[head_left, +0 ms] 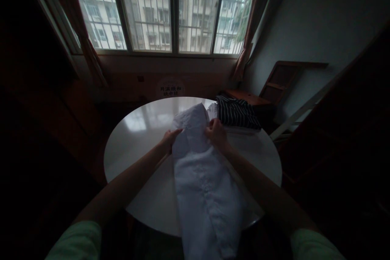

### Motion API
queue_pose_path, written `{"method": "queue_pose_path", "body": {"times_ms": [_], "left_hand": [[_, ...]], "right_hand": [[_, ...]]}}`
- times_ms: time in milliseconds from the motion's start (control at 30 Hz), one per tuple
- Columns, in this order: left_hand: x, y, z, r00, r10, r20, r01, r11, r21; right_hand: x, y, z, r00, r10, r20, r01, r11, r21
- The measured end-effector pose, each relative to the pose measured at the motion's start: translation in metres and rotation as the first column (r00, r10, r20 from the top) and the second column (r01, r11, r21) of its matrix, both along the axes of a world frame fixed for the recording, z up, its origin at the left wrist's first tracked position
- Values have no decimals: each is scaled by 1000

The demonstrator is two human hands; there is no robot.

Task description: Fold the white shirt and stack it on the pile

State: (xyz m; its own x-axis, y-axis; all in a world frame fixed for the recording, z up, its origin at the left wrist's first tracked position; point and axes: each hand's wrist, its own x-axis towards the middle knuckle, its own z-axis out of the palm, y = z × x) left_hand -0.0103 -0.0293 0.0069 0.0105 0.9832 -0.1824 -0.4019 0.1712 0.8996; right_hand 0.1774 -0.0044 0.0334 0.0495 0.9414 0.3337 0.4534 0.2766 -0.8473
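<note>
A long white garment, folded lengthwise, stretches over the round white table and hangs past its near edge. Its kind is hard to make out in the dim light. My left hand grips the garment's left side near the far end, thumb on top. On the opposite side, my right hand is closed on the cloth with its fingers pinched. Between my hands the far end looks folded over. Just beyond my right hand lies a black garment with white stripes, on top of pale folded cloth.
Behind the table stands a low wooden piece of furniture, with a wooden frame by the wall. Barred windows with tied curtains line the far side. A pale slanted bar is right of the table.
</note>
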Motion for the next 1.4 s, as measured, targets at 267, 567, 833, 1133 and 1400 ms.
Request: {"method": "queue_pose_path", "body": {"times_ms": [267, 567, 833, 1133, 1400], "left_hand": [[9, -8, -7, 990, 86, -114, -75, 992, 98], [8, -8, -7, 953, 103, -283, -60, 986, 156], [7, -8, -9, 972, 69, -225, -35, 988, 153], [4, -3, -15, 966, 60, -250, -16, 985, 175], [5, -6, -14, 980, 63, -191, -34, 988, 151]], "right_hand": [[-34, -25, -10, 828, 84, 554, -251, 940, 233], [-34, -15, -27, 799, 216, 560, -264, 965, 4], [-35, -16, -31, 833, 164, 528, -224, 973, 52], [-31, -8, -37, 917, 219, 334, -269, 957, 110], [-29, -9, -32, 930, 282, 237, -310, 947, 90]]}}
